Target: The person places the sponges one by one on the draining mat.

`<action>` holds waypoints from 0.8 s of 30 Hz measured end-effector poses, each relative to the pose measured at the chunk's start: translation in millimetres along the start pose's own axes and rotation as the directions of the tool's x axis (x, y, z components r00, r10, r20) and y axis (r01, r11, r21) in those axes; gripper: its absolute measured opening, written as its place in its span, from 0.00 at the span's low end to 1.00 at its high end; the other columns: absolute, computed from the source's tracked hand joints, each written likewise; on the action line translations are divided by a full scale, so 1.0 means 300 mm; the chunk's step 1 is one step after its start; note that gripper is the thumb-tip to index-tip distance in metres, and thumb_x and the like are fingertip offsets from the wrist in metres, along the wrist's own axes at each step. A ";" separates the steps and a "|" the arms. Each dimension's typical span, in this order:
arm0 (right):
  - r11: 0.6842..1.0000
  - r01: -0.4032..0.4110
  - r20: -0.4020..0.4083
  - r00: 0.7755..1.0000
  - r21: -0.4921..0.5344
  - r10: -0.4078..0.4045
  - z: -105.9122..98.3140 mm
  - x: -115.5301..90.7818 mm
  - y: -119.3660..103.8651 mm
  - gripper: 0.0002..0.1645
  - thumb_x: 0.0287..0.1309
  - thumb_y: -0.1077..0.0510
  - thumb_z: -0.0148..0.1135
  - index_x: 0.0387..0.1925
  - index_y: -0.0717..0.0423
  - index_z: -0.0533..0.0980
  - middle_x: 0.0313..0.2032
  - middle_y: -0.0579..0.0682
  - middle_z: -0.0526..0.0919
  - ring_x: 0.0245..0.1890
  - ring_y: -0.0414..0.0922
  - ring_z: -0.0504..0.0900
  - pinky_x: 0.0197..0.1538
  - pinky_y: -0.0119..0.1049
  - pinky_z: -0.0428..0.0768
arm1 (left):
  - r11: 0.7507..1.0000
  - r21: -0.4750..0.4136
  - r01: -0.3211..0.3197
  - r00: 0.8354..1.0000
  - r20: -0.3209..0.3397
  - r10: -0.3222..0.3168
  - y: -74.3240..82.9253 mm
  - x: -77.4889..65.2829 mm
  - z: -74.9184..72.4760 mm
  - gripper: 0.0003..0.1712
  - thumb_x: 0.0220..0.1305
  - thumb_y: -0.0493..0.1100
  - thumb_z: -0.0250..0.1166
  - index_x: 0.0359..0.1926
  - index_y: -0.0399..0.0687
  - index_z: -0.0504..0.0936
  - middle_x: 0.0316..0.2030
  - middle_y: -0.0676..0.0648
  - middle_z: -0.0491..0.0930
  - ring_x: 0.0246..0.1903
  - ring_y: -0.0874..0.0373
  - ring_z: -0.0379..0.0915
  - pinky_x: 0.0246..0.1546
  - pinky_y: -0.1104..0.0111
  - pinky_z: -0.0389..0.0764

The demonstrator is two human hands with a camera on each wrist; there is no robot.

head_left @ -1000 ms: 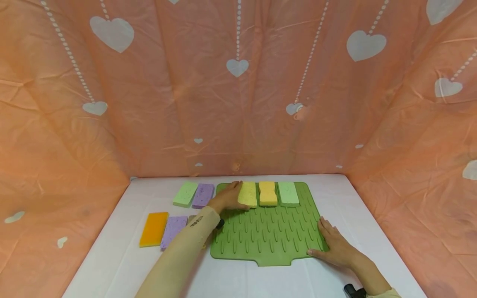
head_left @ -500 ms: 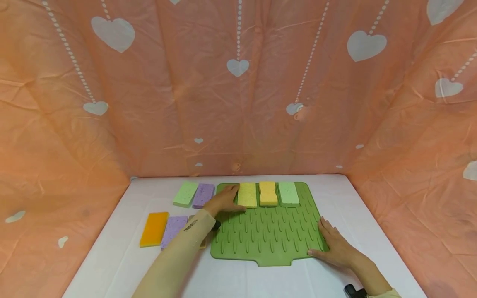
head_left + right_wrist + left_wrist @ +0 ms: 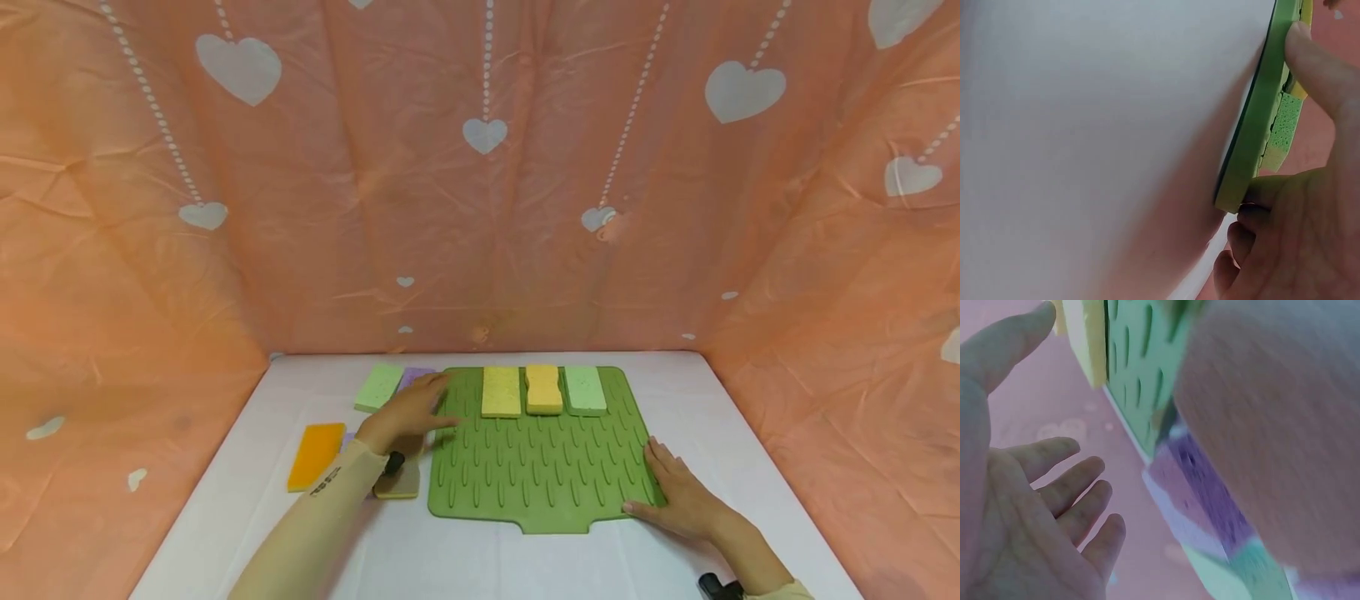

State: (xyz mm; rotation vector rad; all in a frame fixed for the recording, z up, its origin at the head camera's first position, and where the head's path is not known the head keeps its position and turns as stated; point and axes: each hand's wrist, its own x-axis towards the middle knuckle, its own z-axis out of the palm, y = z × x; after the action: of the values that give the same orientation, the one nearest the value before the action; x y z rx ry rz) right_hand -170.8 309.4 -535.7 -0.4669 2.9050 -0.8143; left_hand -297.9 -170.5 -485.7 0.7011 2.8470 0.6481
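Right hand (image 3: 681, 502) splayed, gripping nothing, touching right edge of ribbed green mat (image 3: 540, 479), flat on white counter (image 3: 465, 567). Left hand (image 3: 402, 417) spread, empty, near its left edge. Far edge: rectangular yellow sponge (image 3: 500, 392), wavy-sided yellow sponge (image 3: 543, 390), pale-green sponge (image 3: 586, 390).

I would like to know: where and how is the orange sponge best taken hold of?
Probably by its two short ends, coming from above: the orange sponge lies flat on the white table, no other sponge touches either end, while a purple sponge sits close along its right long side.
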 end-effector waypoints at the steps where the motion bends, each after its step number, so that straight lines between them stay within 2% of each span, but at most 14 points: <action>1: 1.000 0.004 0.001 1.000 -0.002 -0.004 -0.001 0.000 -0.002 0.69 0.59 0.34 0.76 0.79 0.79 0.54 0.81 0.75 0.49 0.80 0.74 0.49 0.77 0.25 0.27 | 1.000 0.004 0.002 1.000 -0.007 -0.002 -0.012 -0.013 -0.006 0.56 0.70 0.58 0.74 0.84 0.35 0.56 0.81 0.30 0.57 0.79 0.32 0.55 0.78 0.39 0.61; 3: 1.000 0.007 0.002 1.000 -0.005 -0.007 -0.002 0.002 -0.001 0.70 0.59 0.34 0.76 0.79 0.79 0.54 0.81 0.75 0.49 0.80 0.75 0.49 0.76 0.24 0.27 | 1.000 0.007 0.016 1.000 -0.025 -0.016 -0.038 -0.041 -0.018 0.55 0.70 0.58 0.74 0.83 0.35 0.57 0.80 0.29 0.58 0.79 0.31 0.55 0.78 0.38 0.60; 4: 1.000 0.006 0.002 1.000 -0.004 -0.006 -0.002 0.004 0.000 0.70 0.59 0.35 0.77 0.79 0.79 0.54 0.81 0.75 0.49 0.80 0.75 0.49 0.79 0.29 0.29 | 1.000 0.004 0.026 0.999 -0.033 -0.026 -0.051 -0.056 -0.024 0.55 0.70 0.58 0.74 0.83 0.34 0.57 0.80 0.29 0.58 0.79 0.31 0.55 0.78 0.38 0.60; 6: 1.000 0.005 0.004 1.000 -0.007 -0.005 -0.002 0.006 0.003 0.70 0.58 0.35 0.77 0.79 0.79 0.54 0.81 0.75 0.49 0.80 0.75 0.49 0.85 0.45 0.37 | 0.999 -0.005 0.038 0.998 -0.049 -0.038 -0.079 -0.086 -0.036 0.55 0.70 0.57 0.74 0.83 0.33 0.58 0.80 0.28 0.57 0.79 0.30 0.53 0.78 0.38 0.59; 9: 1.000 0.022 -0.002 1.000 -0.006 -0.022 -0.001 0.008 0.007 0.70 0.56 0.36 0.78 0.78 0.80 0.54 0.81 0.76 0.50 0.79 0.76 0.50 0.80 0.69 0.49 | 0.999 -0.004 0.049 0.996 -0.079 -0.049 -0.115 -0.135 -0.050 0.54 0.69 0.56 0.75 0.81 0.30 0.59 0.79 0.26 0.59 0.78 0.28 0.55 0.77 0.37 0.61; 12: 0.999 0.044 -0.011 0.999 0.001 -0.044 0.000 0.008 0.009 0.70 0.56 0.37 0.79 0.78 0.81 0.55 0.80 0.77 0.51 0.78 0.77 0.51 0.79 0.69 0.48 | 0.998 0.003 0.063 0.993 -0.103 -0.062 -0.149 -0.186 -0.062 0.55 0.68 0.56 0.75 0.81 0.29 0.60 0.78 0.26 0.60 0.77 0.27 0.56 0.76 0.36 0.62; 14: 0.999 0.049 -0.013 0.999 0.011 -0.048 0.000 0.009 0.011 0.71 0.55 0.37 0.79 0.78 0.81 0.54 0.80 0.77 0.50 0.78 0.77 0.50 0.84 0.56 0.41 | 0.997 0.001 0.076 0.991 -0.111 -0.075 -0.169 -0.219 -0.070 0.55 0.68 0.56 0.76 0.81 0.29 0.60 0.78 0.25 0.60 0.77 0.26 0.55 0.76 0.35 0.61; 16: 0.999 0.038 -0.004 0.999 0.018 -0.038 -0.002 0.012 0.012 0.72 0.55 0.36 0.80 0.78 0.80 0.54 0.80 0.77 0.49 0.79 0.77 0.49 0.83 0.50 0.37 | 0.997 -0.001 0.082 0.990 -0.118 -0.081 -0.187 -0.250 -0.079 0.56 0.68 0.57 0.75 0.81 0.29 0.59 0.78 0.25 0.60 0.77 0.25 0.54 0.75 0.33 0.61; 17: 0.999 0.038 -0.003 0.999 0.011 -0.038 -0.004 0.014 0.011 0.72 0.54 0.36 0.80 0.78 0.80 0.54 0.80 0.77 0.49 0.79 0.77 0.49 0.83 0.55 0.40 | 0.997 -0.007 0.083 0.989 -0.122 -0.083 -0.197 -0.265 -0.083 0.56 0.68 0.57 0.75 0.81 0.29 0.59 0.78 0.25 0.60 0.77 0.25 0.54 0.75 0.33 0.61; 20: 1.000 0.031 0.011 0.999 0.005 -0.031 -0.007 0.018 0.011 0.73 0.54 0.36 0.80 0.78 0.81 0.54 0.80 0.77 0.49 0.79 0.77 0.49 0.83 0.59 0.42 | 0.997 -0.021 0.080 0.987 -0.138 -0.083 -0.227 -0.309 -0.093 0.56 0.69 0.57 0.75 0.80 0.27 0.59 0.77 0.23 0.59 0.76 0.23 0.54 0.74 0.31 0.61; 22: 0.999 0.036 0.015 0.999 -0.002 -0.036 -0.010 0.021 0.010 0.72 0.54 0.36 0.81 0.77 0.81 0.54 0.80 0.78 0.49 0.78 0.77 0.50 0.80 0.67 0.48 | 0.996 -0.035 0.081 0.986 -0.143 -0.085 -0.249 -0.340 -0.100 0.55 0.69 0.56 0.75 0.80 0.27 0.59 0.77 0.23 0.59 0.76 0.22 0.53 0.73 0.30 0.60; 24: 1.000 0.026 0.028 0.999 0.014 -0.026 -0.011 0.023 0.009 0.73 0.54 0.37 0.81 0.78 0.81 0.53 0.80 0.77 0.48 0.79 0.77 0.49 0.82 0.61 0.44 | 0.994 -0.062 0.093 0.984 -0.144 -0.101 -0.271 -0.372 -0.107 0.55 0.69 0.56 0.75 0.81 0.28 0.58 0.78 0.23 0.57 0.76 0.22 0.52 0.73 0.28 0.59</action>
State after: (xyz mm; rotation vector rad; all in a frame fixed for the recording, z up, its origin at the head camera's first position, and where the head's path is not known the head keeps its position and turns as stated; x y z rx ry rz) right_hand -178.6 311.0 -534.4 -0.5123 2.8717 -0.8228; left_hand -240.3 -300.0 -489.1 0.5224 2.9609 0.7908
